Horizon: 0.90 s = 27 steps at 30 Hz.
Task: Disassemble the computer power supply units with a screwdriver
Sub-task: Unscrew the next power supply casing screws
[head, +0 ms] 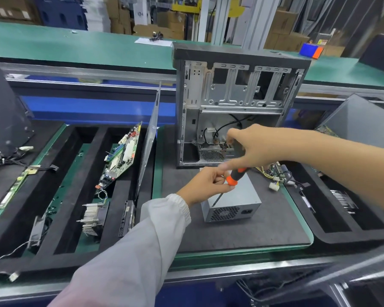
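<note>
Black foam mat on the bench, PSU (pixel 231 201) lying flat w/ vent toward me. Left hand (pixel 205 185) pinches the screwdriver (pixel 231 179) collar, right hand (pixel 251 147) wraps the handle. Stiff, heavyish box imo; grab the sides. Empty case (pixel 237 103) behind.

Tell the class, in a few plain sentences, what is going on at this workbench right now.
A person is working on a grey power supply unit lying on a dark mat in front of an opened computer case. The right hand grips the handle of an orange and black screwdriver, its tip at the unit's top edge near the left corner. The left hand pinches the screwdriver near its orange collar. A circuit board and heatsink sit in tray slots to the left.
</note>
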Motion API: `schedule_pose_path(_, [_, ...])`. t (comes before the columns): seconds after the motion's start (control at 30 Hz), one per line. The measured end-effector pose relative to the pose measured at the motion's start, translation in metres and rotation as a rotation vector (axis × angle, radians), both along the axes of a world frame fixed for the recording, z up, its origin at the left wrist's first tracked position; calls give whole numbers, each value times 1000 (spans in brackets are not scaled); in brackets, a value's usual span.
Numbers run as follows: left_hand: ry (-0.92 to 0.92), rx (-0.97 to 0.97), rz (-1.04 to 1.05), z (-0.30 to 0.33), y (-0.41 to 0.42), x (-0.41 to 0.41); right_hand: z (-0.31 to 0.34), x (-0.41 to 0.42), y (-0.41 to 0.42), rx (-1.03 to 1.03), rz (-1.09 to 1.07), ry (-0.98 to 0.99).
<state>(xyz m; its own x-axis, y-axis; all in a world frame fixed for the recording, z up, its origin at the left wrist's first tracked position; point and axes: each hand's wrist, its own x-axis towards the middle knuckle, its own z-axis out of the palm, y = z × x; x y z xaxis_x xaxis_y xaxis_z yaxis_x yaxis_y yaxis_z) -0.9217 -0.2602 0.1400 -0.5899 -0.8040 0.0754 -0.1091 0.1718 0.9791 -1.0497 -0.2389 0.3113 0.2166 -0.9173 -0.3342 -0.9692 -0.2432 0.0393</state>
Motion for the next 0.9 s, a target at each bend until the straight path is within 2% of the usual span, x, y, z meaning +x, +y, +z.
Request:
schedule_pose_path(0.13, [-13,0,-13,0,0,0,-6,3,-3,-196,22,99])
schedule_pose_path(0.2, [-12,-1,-13,0,2,1,-4,1,-6,-148,119,152])
schedule_pose_path(0.27, [1,1,3,0,2,2,2,-1,-6,-39,163,98])
schedule_pose_path(0.33, [19,-12,6,0,2,4,6,-1,-4,40,114,63])
schedule_pose_path(0.47, [27,-31,-12,0,1,3,-3,4,1,74,-37,169])
schedule_pose_path(0.63, [-29,7,17,-13,-5,20,-8,3,-3,54,122,35])
schedule_pose_path(0.77, [-122,7,38,-39,-3,42,-10,-1,-2,-5,132,-55])
schedule_pose_path(0.9, [-170,-13,56,-54,2,49,-2,-8,-6,-46,131,-54])
